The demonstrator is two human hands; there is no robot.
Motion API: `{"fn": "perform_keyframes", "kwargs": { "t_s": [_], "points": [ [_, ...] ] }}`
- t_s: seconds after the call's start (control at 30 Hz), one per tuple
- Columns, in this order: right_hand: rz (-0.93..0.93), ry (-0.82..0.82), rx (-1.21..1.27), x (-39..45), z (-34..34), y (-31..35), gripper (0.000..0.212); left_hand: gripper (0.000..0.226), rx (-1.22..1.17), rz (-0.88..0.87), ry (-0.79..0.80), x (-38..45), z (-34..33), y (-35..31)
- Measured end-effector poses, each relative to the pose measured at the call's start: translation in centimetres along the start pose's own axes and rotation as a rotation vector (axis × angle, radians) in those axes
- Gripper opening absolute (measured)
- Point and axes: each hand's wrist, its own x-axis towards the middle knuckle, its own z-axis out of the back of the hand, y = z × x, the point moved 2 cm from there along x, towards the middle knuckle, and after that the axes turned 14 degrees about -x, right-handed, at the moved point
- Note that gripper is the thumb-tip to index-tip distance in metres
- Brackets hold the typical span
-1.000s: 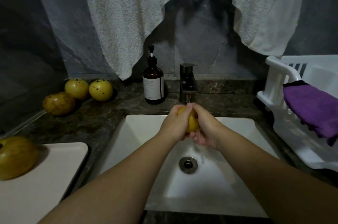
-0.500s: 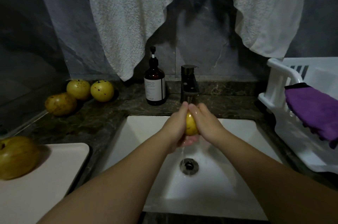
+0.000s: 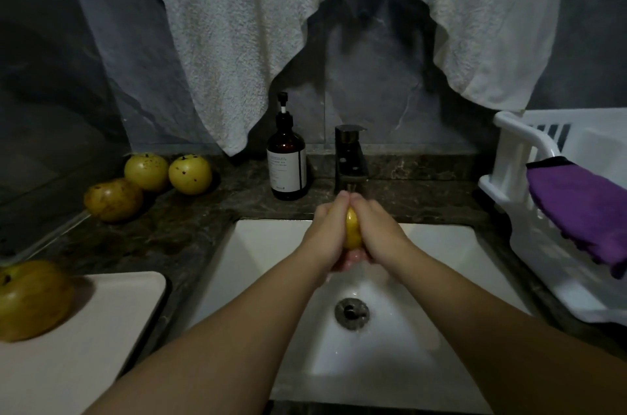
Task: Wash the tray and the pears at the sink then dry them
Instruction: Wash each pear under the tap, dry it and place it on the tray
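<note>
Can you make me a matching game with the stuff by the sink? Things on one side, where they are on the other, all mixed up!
Things:
1. purple cloth
2. soap bottle
3. pear in both hands
4. big pear at the left edge

Places:
A. on the pale tray
B. over the sink, below the tap
C. hanging on the white rack
D. on the counter left of the tap

Pairs: 1-C, 2-D, 3-B, 4-A

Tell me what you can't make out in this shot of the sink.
- Held pear, head view: mostly covered by the left hand and right hand; only a yellow strip shows.
- Faucet spout: hidden behind the fingertips, so the water stream is unclear.
- Soap bottle label: print too small.
- Pear on the tray: cut off by the left edge.
- Dish rack: cut off by the right edge.
</note>
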Motion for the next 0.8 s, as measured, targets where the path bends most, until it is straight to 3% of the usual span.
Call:
{"fn": "perform_keyframes", "kwargs": {
  "t_s": [0.07, 0.17, 0.2, 0.33, 0.47, 0.6, 0.63, 0.73, 0.8],
  "points": [
    [0.037, -0.012, -0.012, -0.3, 0.1, 0.0, 0.044, 0.060, -0.051, 0.068, 0.021, -0.2, 0.1, 0.2],
    [-0.228, 0.174, 0.207, -0.6, -0.5, -0.6, 0.071, 0.041, 0.060, -0.086, -0.036, 0.2, 0.1, 0.3],
    [-0.239, 0.166, 0.243, -0.6, -0.5, -0.5, 0.072, 0.041, 0.087, -0.124, -0.052, 0.2, 0.1, 0.2],
    [-0.036, 0.010, 0.098, -0.2, -0.6, -0.1, 0.047, 0.056, 0.043, -0.041, -0.025, 0.0, 0.2, -0.2],
    [-0.148, 0.099, 0.106, -0.6, -1.0, -0.2, 0.063, 0.048, 0.138, -0.127, -0.055, 0.2, 0.6, -0.2],
    [0.043, -0.020, 0.024, -0.2, -0.5, 0.2, 0.033, 0.052, 0.050, -0.019, -0.001, -0.2, 0.3, -0.4],
    [-0.015, 0.017, 0.020, -0.4, -0.5, 0.2, 0.037, 0.053, 0.072, -0.022, -0.008, -0.2, 0.3, -0.3],
    [-0.307, 0.203, 0.109, -0.9, -0.7, -0.4, 0.071, 0.048, 0.246, -0.146, -0.041, 0.1, 0.5, 0.0],
    [-0.321, 0.201, 0.143, -0.9, -0.9, -0.7, 0.073, 0.049, 0.323, -0.174, -0.024, 0.2, 0.6, 0.1]
  ]
}}
